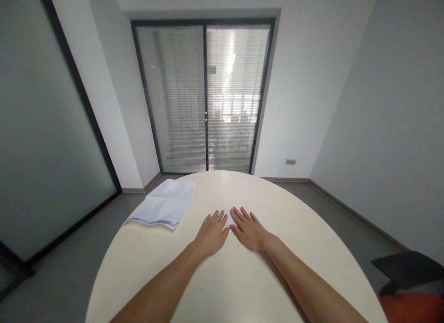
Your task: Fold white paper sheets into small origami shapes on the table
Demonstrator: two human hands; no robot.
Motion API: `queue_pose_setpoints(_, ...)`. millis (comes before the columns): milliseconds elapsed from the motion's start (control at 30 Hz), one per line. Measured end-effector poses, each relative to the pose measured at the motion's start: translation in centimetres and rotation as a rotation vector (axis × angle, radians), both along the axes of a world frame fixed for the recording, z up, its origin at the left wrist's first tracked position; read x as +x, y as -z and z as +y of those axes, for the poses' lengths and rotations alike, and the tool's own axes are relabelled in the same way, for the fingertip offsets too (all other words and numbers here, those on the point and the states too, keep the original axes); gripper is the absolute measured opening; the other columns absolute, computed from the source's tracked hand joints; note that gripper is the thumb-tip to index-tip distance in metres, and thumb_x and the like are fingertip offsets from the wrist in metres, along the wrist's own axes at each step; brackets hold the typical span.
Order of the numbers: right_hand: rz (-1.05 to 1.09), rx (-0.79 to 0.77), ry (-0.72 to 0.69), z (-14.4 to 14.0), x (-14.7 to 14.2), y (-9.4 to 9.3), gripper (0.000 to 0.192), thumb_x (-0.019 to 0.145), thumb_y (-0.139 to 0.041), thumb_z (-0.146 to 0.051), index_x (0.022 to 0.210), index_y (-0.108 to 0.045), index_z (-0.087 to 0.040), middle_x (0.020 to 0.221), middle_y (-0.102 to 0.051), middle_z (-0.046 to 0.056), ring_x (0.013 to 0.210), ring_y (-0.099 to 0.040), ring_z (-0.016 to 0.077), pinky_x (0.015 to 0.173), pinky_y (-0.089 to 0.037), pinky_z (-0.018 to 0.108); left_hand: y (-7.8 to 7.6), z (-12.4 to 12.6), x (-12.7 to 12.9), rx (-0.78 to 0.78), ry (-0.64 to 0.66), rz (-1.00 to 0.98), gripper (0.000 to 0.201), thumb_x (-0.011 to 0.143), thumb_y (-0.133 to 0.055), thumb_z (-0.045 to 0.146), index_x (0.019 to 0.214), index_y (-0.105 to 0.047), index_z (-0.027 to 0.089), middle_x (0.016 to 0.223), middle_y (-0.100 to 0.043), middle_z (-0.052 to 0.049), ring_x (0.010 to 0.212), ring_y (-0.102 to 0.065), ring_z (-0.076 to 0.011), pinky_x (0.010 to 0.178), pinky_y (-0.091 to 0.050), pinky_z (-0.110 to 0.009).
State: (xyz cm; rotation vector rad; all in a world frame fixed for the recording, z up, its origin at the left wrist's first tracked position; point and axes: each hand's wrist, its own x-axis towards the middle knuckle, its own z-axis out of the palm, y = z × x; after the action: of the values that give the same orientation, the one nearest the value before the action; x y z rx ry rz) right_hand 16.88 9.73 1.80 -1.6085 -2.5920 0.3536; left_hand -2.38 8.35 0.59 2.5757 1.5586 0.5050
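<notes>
Directly beneath both flat, open palms, the small folded paper [229, 217] lies pinned between left hand [212, 231] and right hand [248, 228], equally near.

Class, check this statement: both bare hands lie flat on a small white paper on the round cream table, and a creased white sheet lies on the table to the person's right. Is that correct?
Not quite. The head view shows the creased white sheet to the person's left, near the edge of the round cream table. The rest holds: the left hand and right hand lie flat on the small white paper.
</notes>
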Motion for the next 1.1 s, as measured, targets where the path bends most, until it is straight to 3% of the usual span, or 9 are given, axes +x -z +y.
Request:
queue_pose_setpoints(100,0.007,0.039,0.022,-0.2,-0.3,-0.2,0.066,0.100,-0.020,-0.053,0.157,-0.020,-0.019,0.163,-0.015,0.006,0.151,-0.005,0.0315,0.120,-0.008,0.057,-0.2,0.8,-0.8,0.033,0.057,-0.062,0.040,0.098,-0.042,0.030,0.130,-0.063,0.019,0.142,-0.057,-0.008,0.134,-0.048,-0.0262,0.114,-0.036,-0.043)
queue_pose_setpoints(200,0.066,0.152,-0.050,-0.3,-0.6,-0.3,0.059,0.101,-0.026,-0.046,0.154,-0.033,-0.021,0.162,-0.023,0.006,0.151,-0.010,0.0296,0.121,-0.007,0.056,-0.2,1.3,-1.2,0.041,0.079,-0.120,0.036,0.097,-0.047,0.030,0.125,-0.067,0.023,0.138,-0.060,-0.005,0.131,-0.052,-0.0241,0.115,-0.037,-0.041)
queue_pose_setpoints(367,0.230,0.141,-0.212,0.1,-0.6,0.0,0.053,0.102,-0.027,-0.036,0.150,-0.040,-0.019,0.155,-0.040,0.009,0.145,-0.033,0.0230,0.118,-0.028,0.045,-0.2,1.4,-1.0,0.059,0.061,-0.140,0.037,0.097,-0.045,0.026,0.129,-0.064,0.025,0.134,-0.064,-0.001,0.127,-0.054,-0.0216,0.114,-0.038,-0.039)
queue_pose_setpoints(433,0.234,0.102,-0.208,0.2,-0.5,0.1,0.055,0.102,-0.027,-0.041,0.152,-0.037,-0.020,0.157,-0.036,0.009,0.147,-0.030,0.0243,0.119,-0.026,0.047,-0.1,1.4,-0.8,0.066,0.037,-0.132,0.037,0.097,-0.046,0.026,0.130,-0.064,0.023,0.134,-0.064,-0.002,0.127,-0.054,-0.0223,0.113,-0.039,-0.039)
queue_pose_setpoints(633,0.091,0.016,-0.093,-0.2,-0.5,0.1,0.072,0.100,-0.021,-0.060,0.158,-0.017,-0.018,0.163,-0.012,0.009,0.152,-0.007,0.0294,0.121,-0.001,0.057,0.1,1.4,-0.5,0.071,-0.002,-0.086,0.037,0.097,-0.045,0.024,0.128,-0.065,0.023,0.137,-0.061,-0.003,0.130,-0.052,-0.0238,0.111,-0.040,-0.040)
queue_pose_setpoints(1100,0.174,0.047,-0.082,-0.3,-0.2,-0.1,0.060,0.101,-0.028,-0.050,0.155,-0.030,-0.024,0.161,-0.026,0.009,0.150,-0.018,0.0295,0.119,-0.014,0.057,-0.5,1.2,-0.3,0.057,-0.003,-0.125,0.037,0.098,-0.044,0.024,0.130,-0.063,0.026,0.134,-0.064,-0.001,0.127,-0.053,-0.0225,0.109,-0.041,-0.037)
